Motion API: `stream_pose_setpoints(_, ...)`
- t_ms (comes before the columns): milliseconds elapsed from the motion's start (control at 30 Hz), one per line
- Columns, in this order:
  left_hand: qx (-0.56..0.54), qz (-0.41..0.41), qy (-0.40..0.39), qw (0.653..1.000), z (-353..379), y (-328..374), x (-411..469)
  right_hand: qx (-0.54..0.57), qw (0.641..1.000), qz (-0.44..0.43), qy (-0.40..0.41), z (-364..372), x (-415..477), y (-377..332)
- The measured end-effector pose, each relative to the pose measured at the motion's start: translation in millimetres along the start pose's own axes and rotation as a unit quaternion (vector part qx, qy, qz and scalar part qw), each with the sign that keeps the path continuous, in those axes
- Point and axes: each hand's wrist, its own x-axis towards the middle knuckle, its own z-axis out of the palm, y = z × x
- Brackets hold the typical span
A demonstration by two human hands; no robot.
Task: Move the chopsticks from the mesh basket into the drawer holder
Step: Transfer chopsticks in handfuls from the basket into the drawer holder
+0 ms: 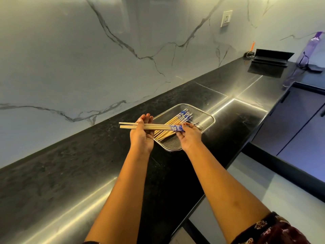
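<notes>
A rectangular wire mesh basket (207, 117) sits on the black counter and holds several wooden chopsticks (177, 120) with blue-and-white patterned ends. A few more chopsticks (156, 127) are raised just above the basket's left side, lying level. My right hand (189, 136) pinches their patterned ends. My left hand (141, 136) lies palm up under their plain ends, fingers straight, supporting them. No drawer or drawer holder is in view.
The long black counter (88, 164) runs along a marble wall with a socket (226, 18). At its far right stand a black folded stand (271, 58) and a purple bottle (311, 48). Dark cabinet fronts (299, 124) line the right side.
</notes>
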Motion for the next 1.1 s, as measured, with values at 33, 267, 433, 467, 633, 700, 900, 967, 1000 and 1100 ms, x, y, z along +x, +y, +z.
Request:
stream_pose_setpoints(33,0.002,0.002,-0.001,1.000,1,-3,2,-0.003,1.000,0.002,0.001,2,1,2)
stream_pose_setpoints(267,0.026,-0.015,0.019,0.999,0,-14,20,-0.123,0.992,0.039,0.009,3,28,10)
stream_pose_setpoints(433,0.096,-0.017,0.046,0.994,-8,2,44,-0.385,0.922,0.023,0.045,10,63,14)
stream_pose_setpoints(467,0.112,-0.023,0.050,0.992,-9,5,48,-0.409,0.912,0.022,0.036,13,67,16)
stream_pose_setpoints(633,0.163,-0.056,0.049,0.984,-11,11,67,-0.447,0.892,0.044,0.051,26,91,27)
stream_pose_setpoints(700,0.175,-0.069,0.051,0.981,-12,11,72,-0.453,0.888,0.029,0.070,29,100,31)
stream_pose_setpoints(900,0.180,-0.094,0.062,0.977,-18,9,79,-0.410,0.910,-0.008,0.058,23,104,29)
stream_pose_setpoints(967,0.171,-0.095,0.062,0.979,-18,8,79,-0.379,0.924,-0.038,0.042,25,100,24)
stream_pose_setpoints(1000,0.164,-0.095,0.060,0.980,-19,8,78,-0.356,0.932,-0.054,0.045,27,97,19)
stream_pose_setpoints(1100,0.142,-0.076,0.053,0.986,-17,6,74,-0.320,0.944,-0.085,-0.006,34,91,5)
